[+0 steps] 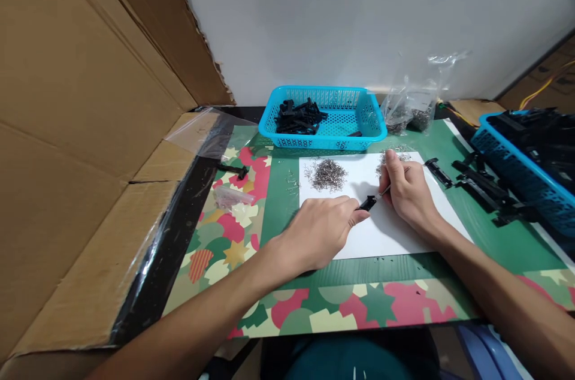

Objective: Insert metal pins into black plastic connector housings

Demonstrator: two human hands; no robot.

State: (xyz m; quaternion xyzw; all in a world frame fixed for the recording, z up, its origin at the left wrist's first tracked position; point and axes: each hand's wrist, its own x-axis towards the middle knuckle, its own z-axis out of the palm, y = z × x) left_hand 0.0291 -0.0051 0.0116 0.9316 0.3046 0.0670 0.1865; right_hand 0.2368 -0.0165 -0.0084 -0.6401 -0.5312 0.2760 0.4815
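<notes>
My left hand point(321, 227) is closed on a small black plastic part point(368, 203), held over a white sheet point(381, 239). Just right of it, my right hand point(406, 188) pinches a thin metal tool point(390, 188), its tip at the end of the black part. A pile of small metal pieces point(329, 174) lies on the sheet's upper left. Another pile point(402, 157) sits at the sheet's upper right, partly behind my right thumb.
Behind the sheet stands a blue basket point(321, 143) with black parts. Clear bags point(411, 107) of metal pieces are beside it. More black parts point(487, 185) and a second full basket point(534, 182) are at right. Cardboard point(81, 128) walls the left.
</notes>
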